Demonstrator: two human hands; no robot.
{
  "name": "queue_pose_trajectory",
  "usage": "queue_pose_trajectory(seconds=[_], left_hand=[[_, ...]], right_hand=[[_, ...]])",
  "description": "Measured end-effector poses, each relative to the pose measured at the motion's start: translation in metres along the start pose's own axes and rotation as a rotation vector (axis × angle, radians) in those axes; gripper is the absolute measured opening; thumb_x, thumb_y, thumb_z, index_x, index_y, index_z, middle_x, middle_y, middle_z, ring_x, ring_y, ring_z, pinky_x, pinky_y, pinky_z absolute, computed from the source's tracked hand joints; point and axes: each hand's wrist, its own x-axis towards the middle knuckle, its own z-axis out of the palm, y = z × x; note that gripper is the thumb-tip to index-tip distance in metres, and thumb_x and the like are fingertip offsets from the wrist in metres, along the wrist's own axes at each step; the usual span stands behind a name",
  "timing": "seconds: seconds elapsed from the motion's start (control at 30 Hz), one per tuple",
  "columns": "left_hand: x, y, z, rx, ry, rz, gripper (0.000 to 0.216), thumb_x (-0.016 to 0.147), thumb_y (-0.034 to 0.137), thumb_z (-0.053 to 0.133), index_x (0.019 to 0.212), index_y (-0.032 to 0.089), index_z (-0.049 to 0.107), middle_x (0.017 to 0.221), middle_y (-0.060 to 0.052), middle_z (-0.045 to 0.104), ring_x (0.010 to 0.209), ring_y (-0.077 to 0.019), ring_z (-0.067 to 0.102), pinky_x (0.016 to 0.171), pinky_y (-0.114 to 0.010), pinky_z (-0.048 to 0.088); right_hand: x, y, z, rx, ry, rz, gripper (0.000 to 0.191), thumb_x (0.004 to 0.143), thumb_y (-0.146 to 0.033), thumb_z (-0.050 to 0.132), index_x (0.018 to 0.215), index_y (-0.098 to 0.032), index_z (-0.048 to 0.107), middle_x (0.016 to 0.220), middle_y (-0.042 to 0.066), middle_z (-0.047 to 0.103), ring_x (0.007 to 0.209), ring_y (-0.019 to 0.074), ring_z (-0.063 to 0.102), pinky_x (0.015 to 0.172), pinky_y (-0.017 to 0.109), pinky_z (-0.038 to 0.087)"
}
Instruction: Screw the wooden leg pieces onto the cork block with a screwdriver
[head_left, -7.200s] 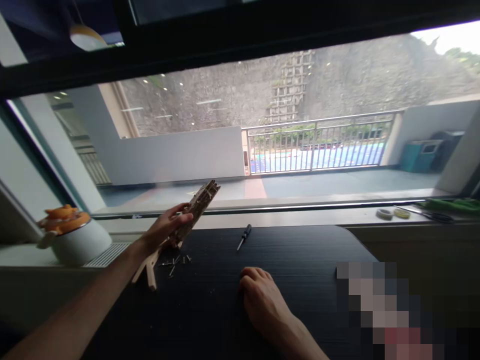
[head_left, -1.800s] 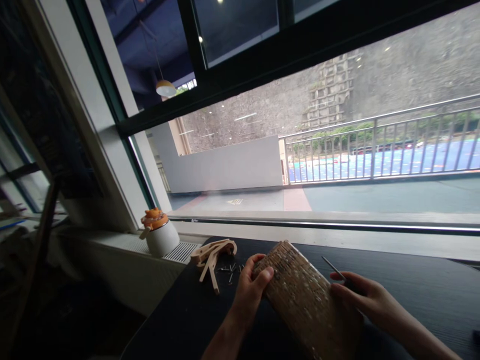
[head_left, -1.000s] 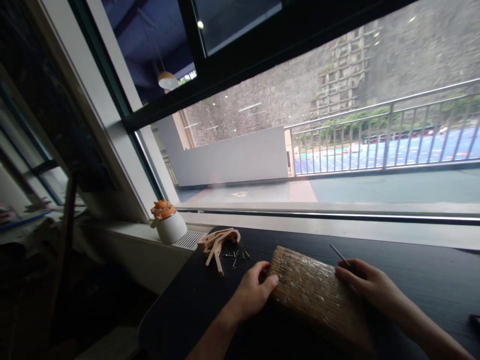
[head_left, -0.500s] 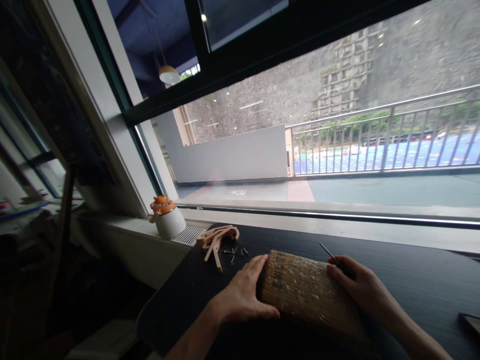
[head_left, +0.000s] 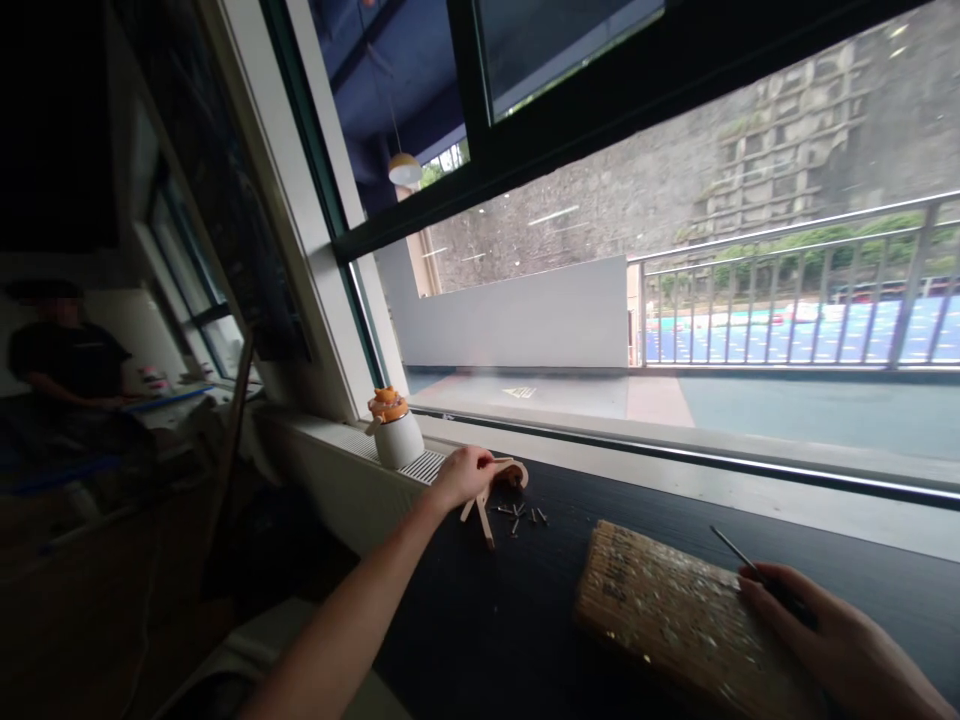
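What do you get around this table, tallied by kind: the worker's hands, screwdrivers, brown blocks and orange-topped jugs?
Left hand and right hand: 2
Screwdriver: 1
Brown block: 1
Orange-topped jug: 1
Total: 5
Left out: metal bits and wooden pieces, too small or overlapped to count.

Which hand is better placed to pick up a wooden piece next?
Probably the left hand: it is at the wooden pieces, whereas the right hand, farther off, holds a screwdriver.

Wht jug [head_left: 399, 442] w/ orange lid [head_left: 388, 406] on vented ledge [head_left: 337, 434]; railing [head_left: 765, 302] past window frame [head_left: 570, 128]; person [head_left: 69, 355] in bkgd.
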Motion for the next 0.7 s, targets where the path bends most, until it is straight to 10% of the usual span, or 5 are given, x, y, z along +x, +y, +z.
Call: queue_pose_trajectory(seconds=[0.4,0.57,0.7], left_hand=[[0.03,-0.001,0.013,0.2,-0.117,-0.184,0.033,0.09,0.033,0.053,0.118,0.015,0.053,0.117,-0.009,0.056,0.1,-0.0207,0.058,0.083,-0.041,0.051],[0.021,0.02,-0.011,0.027,-0.078,-0.093,0.029,0.093,0.033,0.045,0.112,0.014,0.056,0.118,-0.013,0.056,0.106,-0.0232,0.055,0.089,-0.04,0.046],[0.01,0.065,-0.007,-0.259,-0.332,0.085,0.033,0.092,0.037,0.038,0.11,0.017,0.056,0.099,-0.008,0.067,0.089,-0.0195,0.064,0.076,-0.03,0.05]], right_hand=[[-0.004,-0.005,-0.001,0.007,0.041,-0.032,0.051,0.07,-0.066,0.049,0.094,-0.026,0.07,0.084,0.004,0.075,0.08,0.0272,0.07,0.066,0.031,0.053],[-0.013,-0.024,-0.018,0.05,0.279,-0.018,0.051,0.069,-0.067,0.051,0.094,-0.024,0.064,0.075,0.006,0.072,0.069,0.0281,0.068,0.059,0.035,0.052],[-0.023,-0.052,-0.031,0.098,0.426,-0.026,0.041,0.071,-0.061,0.051,0.086,-0.024,0.059,0.066,0.005,0.068,0.061,0.0246,0.065,0.053,0.032,0.05]])
